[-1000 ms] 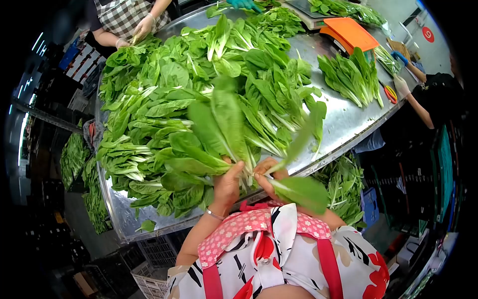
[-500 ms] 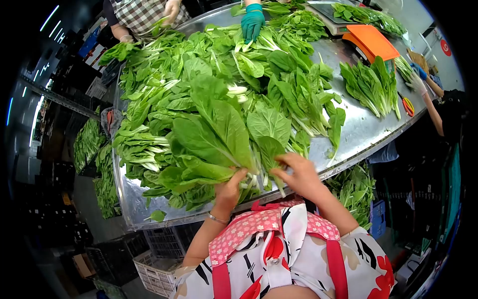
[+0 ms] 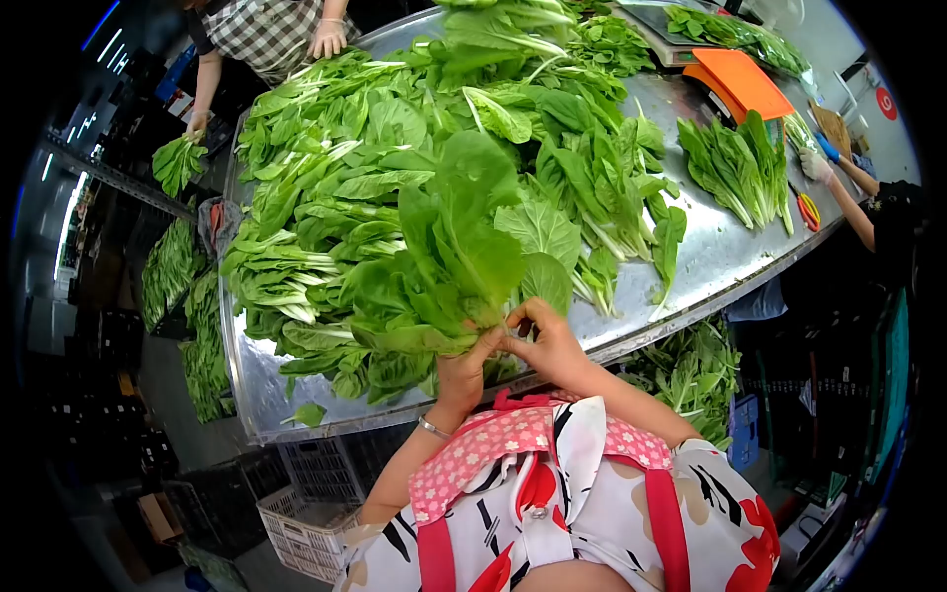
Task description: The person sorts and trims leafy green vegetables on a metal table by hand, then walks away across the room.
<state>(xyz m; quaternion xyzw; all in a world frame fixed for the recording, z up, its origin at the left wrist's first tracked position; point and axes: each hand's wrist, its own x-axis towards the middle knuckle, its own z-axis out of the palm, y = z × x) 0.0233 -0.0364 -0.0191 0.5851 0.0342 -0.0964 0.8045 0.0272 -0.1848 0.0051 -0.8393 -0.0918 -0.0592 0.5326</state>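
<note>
My left hand [image 3: 464,370] is closed around the base of a bunch of leafy greens [image 3: 459,237], whose leaves point up and away over the pile. Fingers of my right hand [image 3: 543,340] pinch at the same stem base, right beside my left fingertips; the stems there are largely hidden. A wide heap of loose greens [image 3: 365,183] covers the metal table [image 3: 651,321] beyond and left of my hands. On the right side of the table lies a separate bunch [image 3: 735,173].
An orange tray [image 3: 740,84] sits on a scale at the back right, near scissors [image 3: 808,211]. Two co-workers stand at the far left and right. Below the table are a white crate [image 3: 301,538] and more greens [image 3: 691,380].
My right hand has moved left to meet my left hand at the bunch's base. The teal-gloved hand is out of sight, and the far-left co-worker holds greens off the table's side.
</note>
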